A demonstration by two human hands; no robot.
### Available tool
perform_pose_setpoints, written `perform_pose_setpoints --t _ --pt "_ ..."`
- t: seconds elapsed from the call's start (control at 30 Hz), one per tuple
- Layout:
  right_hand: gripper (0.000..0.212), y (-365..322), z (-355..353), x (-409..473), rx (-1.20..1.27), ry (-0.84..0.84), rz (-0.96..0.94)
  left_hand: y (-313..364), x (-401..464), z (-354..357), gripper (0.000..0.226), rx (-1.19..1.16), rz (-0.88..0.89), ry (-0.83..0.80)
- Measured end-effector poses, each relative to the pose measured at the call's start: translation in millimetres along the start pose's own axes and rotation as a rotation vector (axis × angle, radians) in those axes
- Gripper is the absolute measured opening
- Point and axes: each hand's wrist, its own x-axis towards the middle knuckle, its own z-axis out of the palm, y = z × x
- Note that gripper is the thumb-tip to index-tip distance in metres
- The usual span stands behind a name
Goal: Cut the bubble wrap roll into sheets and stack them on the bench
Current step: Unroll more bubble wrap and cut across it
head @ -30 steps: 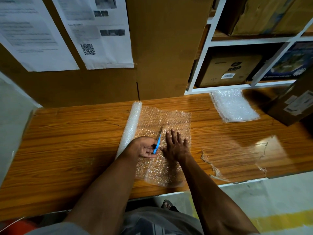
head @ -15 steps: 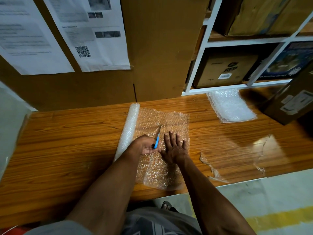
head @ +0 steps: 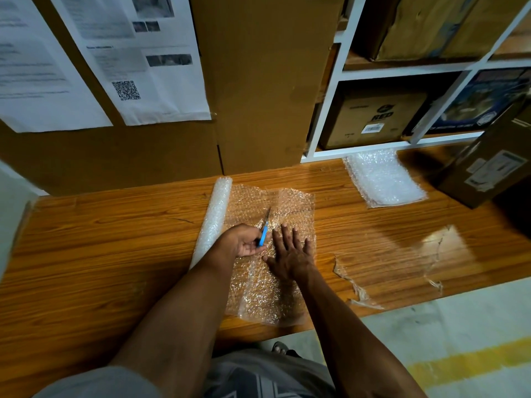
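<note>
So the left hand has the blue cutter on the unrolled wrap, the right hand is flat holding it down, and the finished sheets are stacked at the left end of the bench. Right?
Not quite. The head view shows the stack of cut sheets at the right end of the bench, below the white shelf. The rest holds: the left hand grips the blue cutter on the unrolled wrap, and the right hand presses flat on it.

blue-handled cutter [head: 263,235], clear bubble wrap [head: 270,254] — wood-grain orange bench [head: 100,254]

Stockroom or packing area — white shelving [head: 402,70] stuffed with labelled cardboard boxes [head: 370,117], printed notices with QR code [head: 135,61] taped to cardboard wall, wooden tabletop [head: 100,239], yellow floor line [head: 471,361].
</note>
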Motion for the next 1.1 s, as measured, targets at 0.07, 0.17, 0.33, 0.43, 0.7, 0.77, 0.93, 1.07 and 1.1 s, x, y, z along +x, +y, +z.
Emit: perform_pose_setpoints --t 0.07,0.17,0.33,0.43,0.7,0.77,0.93,1.07,1.1 --pt "0.091 -4 -9 -4 0.015 0.019 -0.003 0 3 0 0.018 -0.013 -0.005 -0.012" --pt "0.078 -11 -31 -1 0.013 0.111 0.014 0 4 0 0.018 -0.029 0.002 0.0" --pt "0.083 -7 -46 19 0.115 0.15 0.011 0 3 -5 0.011 -0.056 -0.008 -0.021" --pt "0.08 6 -33 30 0.055 0.051 -0.043 0 4 -7 0.011 -0.056 -0.007 -0.035" --pt "0.079 15 -20 39 0.011 0.024 -0.023 12 9 -8 0.031 -0.014 -0.018 -0.05" --pt "0.079 15 -20 38 0.022 0.027 -0.02 17 11 -7 0.022 -0.021 -0.009 -0.052" --pt "0.081 13 -22 40 0.024 -0.002 -0.003 22 20 -2 0.022 -0.061 0.011 -0.028" --pt "0.081 14 -21 39 0.019 -0.011 0.001 23 27 0 0.017 -0.056 0.011 -0.019" --pt "0.081 14 -21 39 0.019 -0.012 -0.002 23 27 0 0.017 -0.062 0.013 -0.022"
